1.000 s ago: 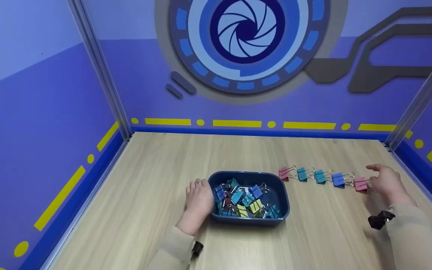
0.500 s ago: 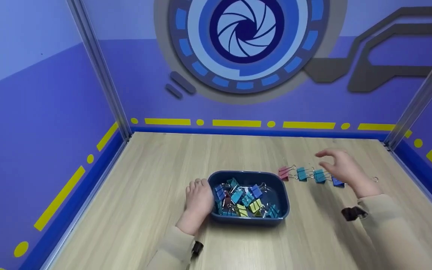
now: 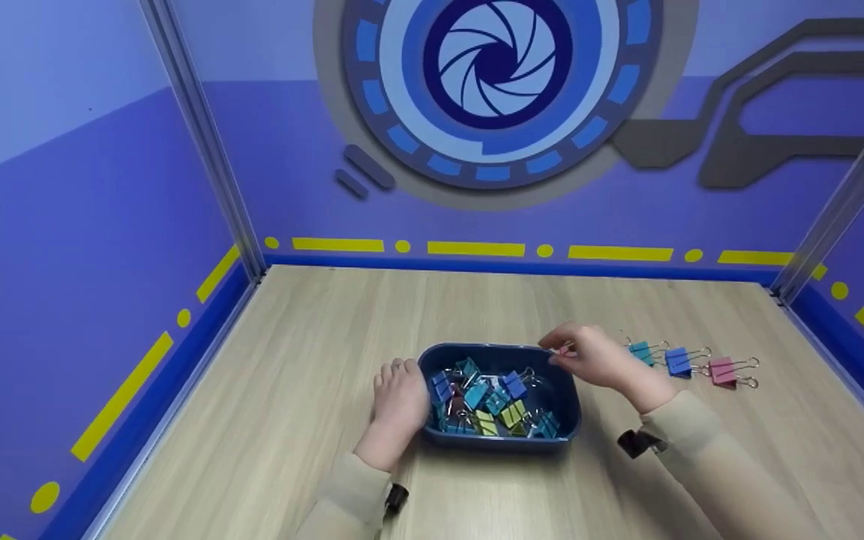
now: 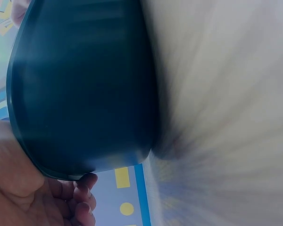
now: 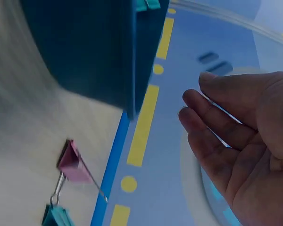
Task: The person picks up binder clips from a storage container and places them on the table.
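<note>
The left hand lies against the left side of a dark blue plastic box, its curled fingers hooked at the rim in the left wrist view. Several coloured binder clips lie in the box. The right hand hovers at the box's right rear corner with fingers and thumb apart. In the right wrist view a pink binder clip stands below it on the table, outside its fingers, with a teal binder clip close by. In the head view the hand largely covers that pink clip.
A row runs rightward across the wooden table: a teal binder clip, a blue binder clip and another pink binder clip. Blue-purple panels with metal corner posts enclose the table's back and sides.
The right hand has come leftward from the row's right-end pink clip, over the other clips, to the box's right rear corner. The left hand and box have stayed put.
</note>
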`<state>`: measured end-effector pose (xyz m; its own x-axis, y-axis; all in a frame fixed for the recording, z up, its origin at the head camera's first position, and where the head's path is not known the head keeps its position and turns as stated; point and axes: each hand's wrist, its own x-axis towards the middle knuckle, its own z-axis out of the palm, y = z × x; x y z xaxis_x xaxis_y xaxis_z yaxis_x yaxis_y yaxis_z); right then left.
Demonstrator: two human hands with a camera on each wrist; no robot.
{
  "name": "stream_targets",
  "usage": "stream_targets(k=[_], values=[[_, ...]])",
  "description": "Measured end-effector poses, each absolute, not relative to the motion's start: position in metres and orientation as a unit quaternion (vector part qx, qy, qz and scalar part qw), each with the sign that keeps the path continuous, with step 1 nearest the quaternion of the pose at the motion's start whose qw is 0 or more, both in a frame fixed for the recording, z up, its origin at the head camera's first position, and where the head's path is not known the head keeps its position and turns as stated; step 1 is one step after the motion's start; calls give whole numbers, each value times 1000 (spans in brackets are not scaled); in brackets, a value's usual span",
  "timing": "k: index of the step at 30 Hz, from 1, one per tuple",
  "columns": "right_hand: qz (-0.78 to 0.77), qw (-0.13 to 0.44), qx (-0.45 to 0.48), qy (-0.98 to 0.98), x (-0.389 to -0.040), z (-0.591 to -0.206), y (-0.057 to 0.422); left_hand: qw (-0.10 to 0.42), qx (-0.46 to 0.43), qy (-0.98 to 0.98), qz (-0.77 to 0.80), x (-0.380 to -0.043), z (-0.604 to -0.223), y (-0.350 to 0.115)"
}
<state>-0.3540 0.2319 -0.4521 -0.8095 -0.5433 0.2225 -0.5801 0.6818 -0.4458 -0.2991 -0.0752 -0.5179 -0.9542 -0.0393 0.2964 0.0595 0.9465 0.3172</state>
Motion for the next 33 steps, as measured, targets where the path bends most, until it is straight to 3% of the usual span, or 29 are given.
stream_targets(k=[11, 25, 33], values=[[183, -2, 311, -933, -346, -468, 200, 155, -7, -974, -166, -299, -519, -76], [149, 21, 346, -926, -349, -485, 193, 156, -2, -975, -156, -299, -518, -74], [154, 8, 307, -939, -352, -492, 191, 147, 0, -976, -163, -300, -517, -74]])
